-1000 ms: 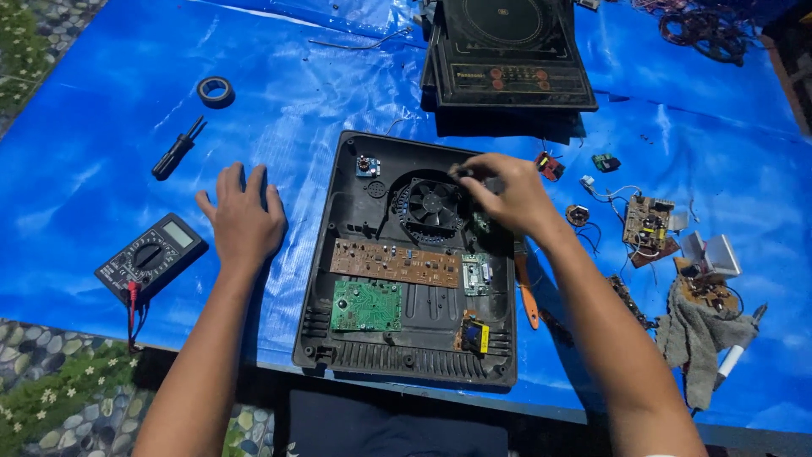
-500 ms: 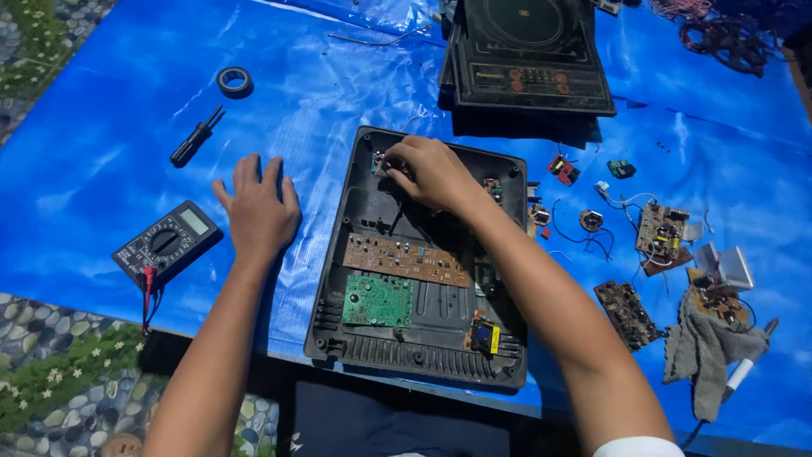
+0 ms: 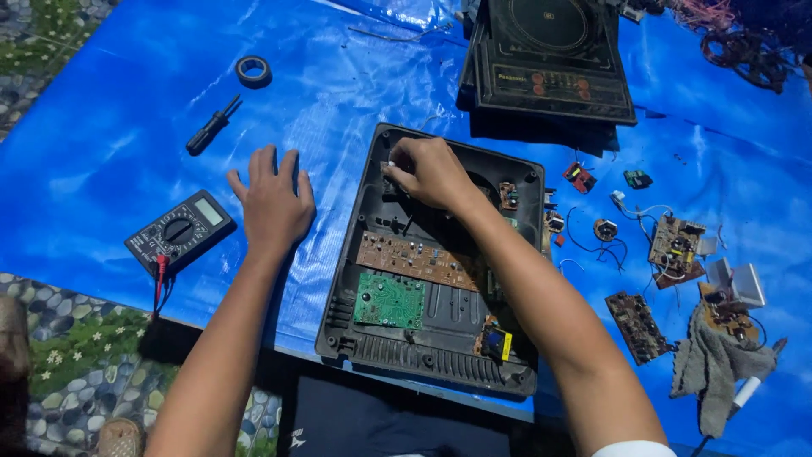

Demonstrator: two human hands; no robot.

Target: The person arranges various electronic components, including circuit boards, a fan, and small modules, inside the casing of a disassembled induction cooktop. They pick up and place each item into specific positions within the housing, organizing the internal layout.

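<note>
An opened black cooker base lies on a blue tarp, showing a brown circuit board and a green circuit board. My right hand reaches into the base's far left corner with its fingers pinched on a small part there; what it grips is too small to tell. My left hand rests flat on the tarp just left of the base, fingers spread, holding nothing. A multimeter with a red lead lies left of that hand.
A black screwdriver and a roll of black tape lie at the far left. A black glass cooktop sits behind the base. Loose circuit boards, wires and a grey rag lie to the right.
My right hand has moved from the fan in the middle of the base across to its far left corner. My left hand has stayed flat on the tarp.
</note>
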